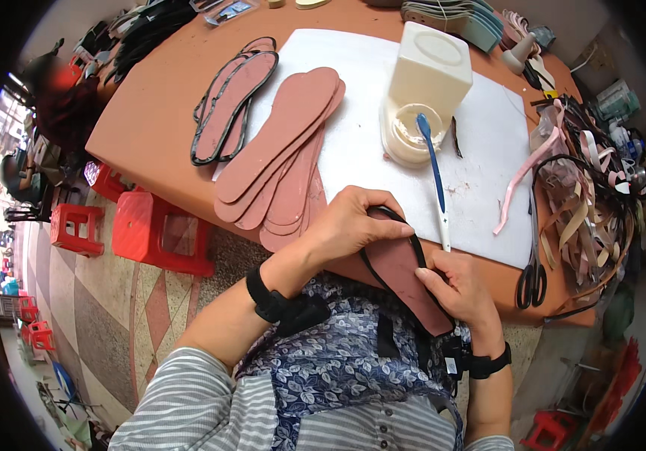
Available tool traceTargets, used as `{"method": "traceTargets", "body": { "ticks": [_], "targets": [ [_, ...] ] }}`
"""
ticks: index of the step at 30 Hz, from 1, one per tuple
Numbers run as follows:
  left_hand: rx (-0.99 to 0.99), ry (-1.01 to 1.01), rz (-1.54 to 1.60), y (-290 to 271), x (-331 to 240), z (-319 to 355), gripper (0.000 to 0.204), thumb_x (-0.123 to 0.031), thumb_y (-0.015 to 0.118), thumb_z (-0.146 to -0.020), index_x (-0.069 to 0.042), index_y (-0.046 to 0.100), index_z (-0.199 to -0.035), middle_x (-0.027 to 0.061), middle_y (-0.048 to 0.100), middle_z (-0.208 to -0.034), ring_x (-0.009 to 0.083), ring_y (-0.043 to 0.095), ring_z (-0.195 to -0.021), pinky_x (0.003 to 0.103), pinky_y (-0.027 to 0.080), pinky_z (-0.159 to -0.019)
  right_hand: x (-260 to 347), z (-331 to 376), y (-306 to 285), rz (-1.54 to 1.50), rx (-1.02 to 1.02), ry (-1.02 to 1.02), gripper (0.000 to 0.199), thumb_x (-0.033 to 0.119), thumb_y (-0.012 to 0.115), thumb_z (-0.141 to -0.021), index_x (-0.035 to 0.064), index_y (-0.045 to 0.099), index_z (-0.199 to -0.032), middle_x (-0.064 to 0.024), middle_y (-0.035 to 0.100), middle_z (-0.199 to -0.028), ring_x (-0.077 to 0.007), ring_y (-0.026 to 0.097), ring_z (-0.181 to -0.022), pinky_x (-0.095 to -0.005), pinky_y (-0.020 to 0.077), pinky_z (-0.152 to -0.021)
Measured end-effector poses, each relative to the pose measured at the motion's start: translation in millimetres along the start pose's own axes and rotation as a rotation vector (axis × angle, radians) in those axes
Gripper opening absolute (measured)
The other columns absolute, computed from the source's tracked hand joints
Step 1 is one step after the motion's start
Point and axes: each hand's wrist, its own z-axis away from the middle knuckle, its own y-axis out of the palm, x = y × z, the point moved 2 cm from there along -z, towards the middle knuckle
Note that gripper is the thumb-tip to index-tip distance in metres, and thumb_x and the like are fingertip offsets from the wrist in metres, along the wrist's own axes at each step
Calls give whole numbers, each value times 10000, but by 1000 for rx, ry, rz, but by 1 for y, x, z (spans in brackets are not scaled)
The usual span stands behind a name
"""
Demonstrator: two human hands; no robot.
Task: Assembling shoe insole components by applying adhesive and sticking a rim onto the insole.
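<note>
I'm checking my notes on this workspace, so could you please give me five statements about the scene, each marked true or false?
1. The left hand and right hand hold one black-edged insole. True.
2. The blue-and-white stick lies on the floor. False: the blue-and-white stick has its blue end at the cream cup.
3. Black-handled scissors lie right of the white sheet. True.
4. The plain insoles are grey. False: the plain insoles are pinkish brown.
5. Red stools stand on the patterned floor. True.

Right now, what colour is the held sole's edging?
The sole has black edging, best seen in the head view.
</note>
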Motion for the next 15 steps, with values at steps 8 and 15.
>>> {"method": "traceTargets", "body": {
  "ticks": [8, 15],
  "targets": [
    [10, 25, -90, -3, 1, -4, 158, -125, 781, -813, 13, 735, -871, 17, 668, -730, 71, 558, -707, 246, 466, -656, -3, 2, 0, -21, -5, 42, 239, 165, 644, -912, -6, 565, -765, -133, 488, -637, -211, 451, -569, -358, 378, -543],
    [87, 46, -273, -8, -6, -1, 199, -145, 776, -828, 17, 755, -941, 39, 711, -776, 85, 596, -728, 252, 479, -678, -8, 4, 1, -99, -1, 63, 245, 155, 660, -909, -12, 557, -763, -79, 444, -619, -154, 424, -599, -329, 370, -550]
  ]
}}
